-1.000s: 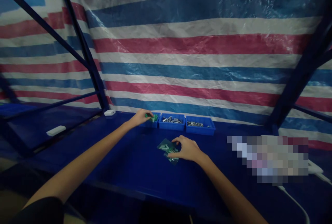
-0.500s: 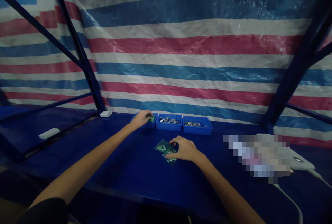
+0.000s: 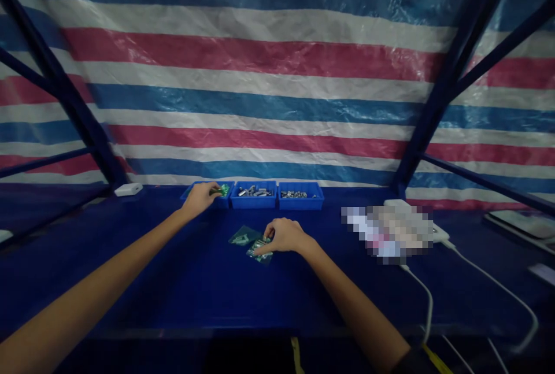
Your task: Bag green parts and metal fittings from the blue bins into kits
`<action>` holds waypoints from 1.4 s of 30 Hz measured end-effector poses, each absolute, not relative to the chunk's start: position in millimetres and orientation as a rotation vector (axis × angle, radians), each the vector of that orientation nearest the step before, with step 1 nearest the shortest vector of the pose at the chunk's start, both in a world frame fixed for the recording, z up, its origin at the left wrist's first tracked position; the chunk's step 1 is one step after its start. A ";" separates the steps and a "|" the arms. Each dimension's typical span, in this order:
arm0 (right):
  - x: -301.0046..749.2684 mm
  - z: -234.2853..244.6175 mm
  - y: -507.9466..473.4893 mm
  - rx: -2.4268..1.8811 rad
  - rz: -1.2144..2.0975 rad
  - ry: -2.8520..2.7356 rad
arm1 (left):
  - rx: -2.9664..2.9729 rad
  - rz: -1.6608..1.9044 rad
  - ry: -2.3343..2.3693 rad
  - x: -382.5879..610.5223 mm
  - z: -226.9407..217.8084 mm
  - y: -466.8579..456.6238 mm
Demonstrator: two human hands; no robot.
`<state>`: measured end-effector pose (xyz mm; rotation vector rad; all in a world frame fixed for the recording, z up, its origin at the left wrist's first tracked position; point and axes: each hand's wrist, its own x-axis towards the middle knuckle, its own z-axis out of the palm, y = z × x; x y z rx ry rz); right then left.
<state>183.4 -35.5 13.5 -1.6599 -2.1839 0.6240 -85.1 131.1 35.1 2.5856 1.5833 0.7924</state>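
Note:
My left hand (image 3: 200, 199) reaches into the left blue bin (image 3: 224, 203), its fingers closed on a small green plastic bag (image 3: 224, 190). What else lies in that bin is mostly hidden by the hand. Nearer to me on the table, my right hand (image 3: 287, 235) pinches a small clear bag of metal parts (image 3: 260, 248) between thumb and fingers. Beside it, to the left, lies another small bag (image 3: 243, 236) with pale pieces inside; the two bags touch or overlap at their edges.
The middle bin (image 3: 254, 203) holds silvery cylindrical parts, the right bin (image 3: 300, 203) smaller metal pieces. At the right are a blurred-out item (image 3: 390, 232), a white device (image 3: 440, 233) and white cables (image 3: 489, 281). A white box (image 3: 129, 189) sits far left. Blue frame posts flank the table (image 3: 182, 287).
The view has swung to the right. My right hand's fingers have closed further over the bag of metal parts. My left hand stays at the left bin.

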 end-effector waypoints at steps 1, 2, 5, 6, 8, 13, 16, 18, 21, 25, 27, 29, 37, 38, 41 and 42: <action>185.3 14.2 -35.0 -1.654 0.637 -2.191 | 2.582 0.778 1.597 -84.7 35.9 133.5; 187.3 14.5 -34.3 -1.638 0.647 -2.198 | 2.580 0.763 1.614 -83.5 37.1 134.8; 193.7 13.0 -30.3 -1.565 0.663 -2.177 | 2.585 0.771 1.696 -70.8 40.0 125.0; 195.7 12.0 -28.3 -1.535 0.680 -2.149 | 2.594 0.807 1.723 -62.7 39.7 115.8; 199.0 9.7 -23.7 -1.459 0.756 -2.062 | 2.664 0.980 1.728 -40.8 36.7 89.8; 202.9 10.3 -14.6 -1.209 0.976 -1.607 | 2.412 1.244 1.340 23.5 21.0 25.2; 204.1 14.8 -12.0 -1.117 0.963 -1.357 | 2.063 1.322 1.076 46.6 14.4 14.2; 203.8 17.1 -11.5 -1.076 0.975 -1.274 | 1.905 1.339 0.962 52.3 12.6 16.0; 200.4 18.6 -12.1 -1.011 1.035 -1.224 | 1.772 1.430 0.895 51.0 12.3 20.4; 192.8 18.9 -15.0 -0.987 0.978 -1.236 | 1.755 1.563 0.928 42.0 13.0 17.5; 190.2 19.1 -17.7 -0.991 0.839 -1.286 | 1.883 1.578 0.923 37.4 14.6 14.1; 189.6 19.2 -21.1 -0.980 0.640 -1.366 | 2.100 1.610 0.877 33.0 17.3 12.4; 195.0 11.9 -27.6 -1.089 -0.004 -1.600 | 2.846 1.309 0.724 16.1 23.1 19.6; 194.6 10.7 -27.2 -1.143 0.047 -1.580 | 2.797 1.282 0.766 15.7 22.9 19.9; 192.2 9.5 -26.0 -1.254 0.209 -1.537 | 2.584 1.312 0.930 12.5 23.9 20.8; 191.4 10.0 -25.8 -1.271 0.237 -1.540 | 2.532 1.338 0.983 8.7 25.1 22.0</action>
